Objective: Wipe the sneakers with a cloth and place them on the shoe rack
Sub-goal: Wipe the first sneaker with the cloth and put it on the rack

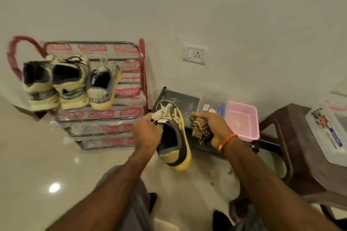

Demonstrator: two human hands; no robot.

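Low in the middle of the frame, the left hand (148,133) curls tight on a yellow sneaker (175,140) by its tongue and laces, and the shoe hangs in the air. Just to its right, the right hand (216,127) is closed round a striped cloth (200,127). The cloth is not touching the shoe. The shoe might slip, because the laces are a loose thing to hold. Farther back, at the left, the rack (131,110) holds three sneakers (71,82) close together near the edge. A bump there might knock one off.
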